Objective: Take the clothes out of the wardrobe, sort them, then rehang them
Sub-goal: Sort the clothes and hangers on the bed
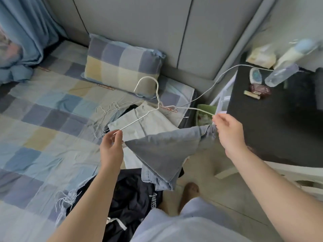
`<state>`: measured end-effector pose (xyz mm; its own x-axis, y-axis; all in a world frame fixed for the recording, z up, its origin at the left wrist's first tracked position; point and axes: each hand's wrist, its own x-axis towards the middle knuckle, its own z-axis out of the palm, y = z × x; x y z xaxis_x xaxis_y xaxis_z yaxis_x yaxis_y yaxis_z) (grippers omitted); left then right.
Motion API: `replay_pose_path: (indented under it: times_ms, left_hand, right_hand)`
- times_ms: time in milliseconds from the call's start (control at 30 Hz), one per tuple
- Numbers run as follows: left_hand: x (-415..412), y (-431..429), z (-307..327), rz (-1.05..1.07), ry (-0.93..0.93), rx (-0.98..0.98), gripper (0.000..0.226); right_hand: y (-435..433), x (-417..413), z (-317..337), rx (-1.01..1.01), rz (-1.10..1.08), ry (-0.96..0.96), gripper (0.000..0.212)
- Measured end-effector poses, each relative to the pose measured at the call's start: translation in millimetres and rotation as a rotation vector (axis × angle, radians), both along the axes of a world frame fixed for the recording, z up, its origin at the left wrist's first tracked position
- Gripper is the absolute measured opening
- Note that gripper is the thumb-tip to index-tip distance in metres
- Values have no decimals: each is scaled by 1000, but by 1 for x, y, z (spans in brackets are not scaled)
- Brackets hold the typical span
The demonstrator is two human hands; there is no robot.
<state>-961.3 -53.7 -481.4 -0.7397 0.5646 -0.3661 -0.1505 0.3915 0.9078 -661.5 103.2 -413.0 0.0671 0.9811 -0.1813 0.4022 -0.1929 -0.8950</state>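
Left hand (111, 145): raised over the bed (43, 102), pinching the left end of the hanger (158, 106).
Right hand (227, 130): raised, pinching the right end.
Garment (162, 154): draped on the hanger, between the hands.
Green bin (207, 109): beside the bed, contents unclear.

1. Pillow (122, 65) at head of bed (43, 119), against headboard (139, 23); curtain (26, 32) far left.
2. Loose hangers (104, 117) on bed before pillow, just left of folded garment (150, 119).
3. Hanger (158, 100) above folded garment; left hand (111, 145) pinches its left end, right hand (229, 130) its right end.
4. Draped garment (166, 151) hangs between hands.
5. Lettered garment (132, 194) on bed's near edge, under draped garment.
6. Surface (279, 128) right of bed; bottle (279, 74) on far part.
7. Foot (190, 191) on floor (218, 198) between bed and surface.
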Motion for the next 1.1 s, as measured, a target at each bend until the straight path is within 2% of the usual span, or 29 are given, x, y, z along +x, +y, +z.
replay_pose_path:
  times_ms: [200, 467, 833, 1033, 1100]
  left_hand:
    - [45, -3, 28, -146, 108, 67, 5]
    - [129, -18, 63, -296, 148, 142, 16]
    - [299, -56, 97, -521, 248, 222, 21]
    - [395, -59, 111, -685, 262, 210, 21]
    - [429, -58, 112, -760, 258, 202, 15]
  right_hand:
    - [-63, 70, 18, 47, -140, -28, 10]
    - [-146, 173, 31, 82, -271, -18, 10]
    - [-288, 352, 78, 55, -130, -240, 18]
    - [-328, 430, 111, 146, -210, -287, 24]
    - [-336, 452, 124, 167, -232, -316, 23]
